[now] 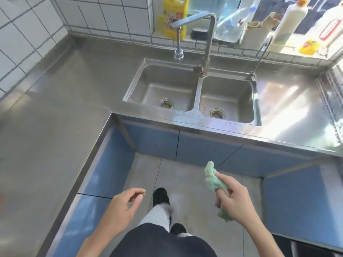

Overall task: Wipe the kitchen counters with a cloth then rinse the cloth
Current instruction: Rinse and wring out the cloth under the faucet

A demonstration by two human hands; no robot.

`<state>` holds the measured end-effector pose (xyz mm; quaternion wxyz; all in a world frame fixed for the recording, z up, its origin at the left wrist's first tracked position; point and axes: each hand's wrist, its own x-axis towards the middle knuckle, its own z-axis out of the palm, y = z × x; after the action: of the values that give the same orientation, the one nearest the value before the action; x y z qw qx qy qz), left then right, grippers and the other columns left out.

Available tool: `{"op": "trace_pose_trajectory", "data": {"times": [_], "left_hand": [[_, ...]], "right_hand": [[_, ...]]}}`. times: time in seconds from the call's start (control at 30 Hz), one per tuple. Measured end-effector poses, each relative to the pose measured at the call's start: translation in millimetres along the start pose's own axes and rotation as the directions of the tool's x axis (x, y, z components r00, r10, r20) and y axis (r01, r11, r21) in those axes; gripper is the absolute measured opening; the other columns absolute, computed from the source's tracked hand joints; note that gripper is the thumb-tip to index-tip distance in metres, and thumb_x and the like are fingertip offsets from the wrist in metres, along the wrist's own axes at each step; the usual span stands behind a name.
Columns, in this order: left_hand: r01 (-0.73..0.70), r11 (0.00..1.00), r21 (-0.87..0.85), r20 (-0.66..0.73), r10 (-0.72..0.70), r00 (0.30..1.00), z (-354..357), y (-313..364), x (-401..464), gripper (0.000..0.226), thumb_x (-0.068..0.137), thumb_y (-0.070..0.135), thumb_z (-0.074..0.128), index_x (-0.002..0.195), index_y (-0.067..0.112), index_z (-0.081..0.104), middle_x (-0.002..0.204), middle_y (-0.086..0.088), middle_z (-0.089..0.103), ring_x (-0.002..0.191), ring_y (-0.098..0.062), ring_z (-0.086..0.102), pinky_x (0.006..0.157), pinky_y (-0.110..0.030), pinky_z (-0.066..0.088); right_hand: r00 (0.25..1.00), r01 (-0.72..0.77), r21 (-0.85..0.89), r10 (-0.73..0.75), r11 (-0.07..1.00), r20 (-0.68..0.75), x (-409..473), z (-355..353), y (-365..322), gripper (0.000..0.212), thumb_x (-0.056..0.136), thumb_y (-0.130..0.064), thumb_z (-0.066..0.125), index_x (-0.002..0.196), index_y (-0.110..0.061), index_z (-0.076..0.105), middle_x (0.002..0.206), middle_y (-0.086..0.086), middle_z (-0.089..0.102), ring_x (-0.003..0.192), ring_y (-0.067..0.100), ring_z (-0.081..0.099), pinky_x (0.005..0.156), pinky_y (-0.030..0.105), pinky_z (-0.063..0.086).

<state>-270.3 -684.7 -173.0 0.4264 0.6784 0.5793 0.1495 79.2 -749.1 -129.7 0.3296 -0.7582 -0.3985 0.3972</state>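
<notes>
I am looking down on the steel counter [55,112], which is wrapping in an L around the left side and across the far wall, with blue cabinet fronts [200,145] showing beneath its edge. Set into the far run is the double sink [197,95], two basins side by side, each with a round drain. The tall faucet [208,41] is rising from the back rim between the basins, its spout reaching left over the left basin. A thinner curved tap [259,52] is standing at the right basin's back corner. On the sill behind, a yellow bottle [174,15] is sitting left of the faucet and a white bottle [286,25] farther right.

Lower down, I am seeing my own legs and black shoes [161,197] on the grey floor. My right hand [235,199] is gripping the green cloth [213,179], fingers curled round it, one bunched end sticking up toward the sink and the other hanging below the palm; the cloth is in the air over the floor, well short of the counter. My left hand [124,206] is holding nothing, fingers loosely bent, hovering near the counter's inner corner edge.
</notes>
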Motion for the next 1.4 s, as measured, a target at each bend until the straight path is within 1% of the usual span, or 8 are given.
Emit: {"op": "trace_pose_trajectory", "data": {"times": [0.17, 0.47, 0.63, 0.8, 0.93, 1.17, 1.23, 1.4], "left_hand": [[-0.007, 1.000, -0.017, 0.055, 0.008, 0.998, -3.7, 4.0, 58.4, 0.020, 0.100, 0.026, 0.065, 0.103, 0.045, 0.072, 0.105, 0.028, 0.075, 0.103, 0.003, 0.071, 0.094, -0.018, 0.052], [0.026, 0.996, -0.081, 0.058, -0.022, 0.998, -51.6, 7.1, 187.1, 0.032, 0.100, 0.024, 0.064, 0.104, 0.055, 0.068, 0.103, 0.028, 0.076, 0.102, 0.006, 0.071, 0.089, -0.005, 0.049], [-0.032, 0.999, -0.020, 0.109, 0.034, 0.993, -81.5, 3.8, 256.5, 0.022, 0.101, 0.033, 0.061, 0.109, 0.053, 0.067, 0.107, 0.032, 0.073, 0.104, 0.006, 0.070, 0.096, -0.029, 0.057], [-0.096, 0.995, 0.012, 0.101, 0.094, 0.990, -102.8, 21.5, 304.0, 0.020, 0.095, 0.059, 0.051, 0.110, 0.056, 0.064, 0.110, 0.037, 0.070, 0.106, 0.011, 0.066, 0.095, -0.025, 0.056], [-0.077, 0.997, -0.012, 0.077, 0.078, 0.994, -106.8, 31.2, 327.6, 0.016, 0.101, 0.042, 0.058, 0.111, 0.050, 0.068, 0.109, 0.035, 0.071, 0.105, 0.012, 0.066, 0.097, -0.024, 0.056], [0.018, 0.998, -0.065, 0.025, -0.017, 1.000, -103.3, 42.8, 356.1, 0.016, 0.102, 0.034, 0.060, 0.110, 0.044, 0.071, 0.105, 0.035, 0.072, 0.103, 0.009, 0.067, 0.098, -0.021, 0.054], [0.056, 0.993, -0.105, 0.023, -0.054, 0.998, -98.9, 54.9, 367.7, 0.018, 0.102, 0.030, 0.061, 0.107, 0.044, 0.070, 0.104, 0.033, 0.073, 0.103, 0.007, 0.069, 0.098, -0.020, 0.053], [0.092, 0.968, -0.235, 0.009, -0.093, 0.996, -80.6, 100.2, 414.3, 0.019, 0.102, 0.019, 0.061, 0.107, 0.035, 0.071, 0.104, 0.022, 0.077, 0.100, 0.002, 0.072, 0.096, -0.018, 0.055]], "right_hand": [[0.995, -0.085, 0.087, 0.080, 0.993, 0.053, 40.5, -3.1, -19.8, 0.053, 0.090, 0.001, 0.052, 0.124, -0.038, 0.065, 0.063, 0.010, 0.072, 0.057, 0.020, 0.067, 0.062, 0.020, 0.054], [0.989, -0.143, 0.086, 0.139, 0.986, 0.056, 139.8, 5.9, -81.3, 0.049, 0.091, 0.002, 0.053, 0.123, -0.032, 0.066, 0.061, 0.016, 0.071, 0.054, 0.024, 0.067, 0.061, 0.023, 0.055], [0.991, -0.130, 0.055, 0.130, 0.990, 0.008, 185.8, 14.9, -110.7, 0.052, 0.085, 0.005, 0.054, 0.117, -0.035, 0.066, 0.059, 0.013, 0.071, 0.055, 0.021, 0.065, 0.060, 0.020, 0.053], [0.995, -0.095, 0.080, 0.094, 0.992, 0.023, 223.4, 21.2, -140.3, 0.052, 0.087, 0.007, 0.052, 0.119, -0.031, 0.065, 0.059, 0.015, 0.070, 0.054, 0.023, 0.065, 0.060, 0.023, 0.054], [0.997, -0.071, 0.091, 0.067, 0.993, 0.038, 261.1, 23.8, -159.0, 0.048, 0.091, 0.005, 0.054, 0.121, -0.032, 0.061, 0.060, 0.014, 0.072, 0.056, 0.020, 0.066, 0.061, 0.019, 0.054], [0.993, 0.057, 0.054, -0.063, 0.997, 0.101, 343.9, 22.3, -181.1, 0.051, 0.091, 0.005, 0.053, 0.119, -0.036, 0.062, 0.062, 0.011, 0.073, 0.057, 0.025, 0.069, 0.067, 0.022, 0.055], [0.982, 0.042, 0.100, -0.059, 0.994, 0.177, 370.1, 18.6, -189.0, 0.047, 0.094, 0.001, 0.051, 0.111, -0.040, 0.064, 0.064, 0.013, 0.074, 0.061, 0.031, 0.070, 0.066, 0.025, 0.056], [0.945, -0.074, 0.248, -0.012, 0.966, 0.327, 434.0, 10.6, -203.4, 0.025, 0.100, -0.015, 0.050, 0.097, -0.025, 0.072, 0.072, 0.021, 0.070, 0.067, 0.029, 0.064, 0.067, 0.035, 0.052]]}}
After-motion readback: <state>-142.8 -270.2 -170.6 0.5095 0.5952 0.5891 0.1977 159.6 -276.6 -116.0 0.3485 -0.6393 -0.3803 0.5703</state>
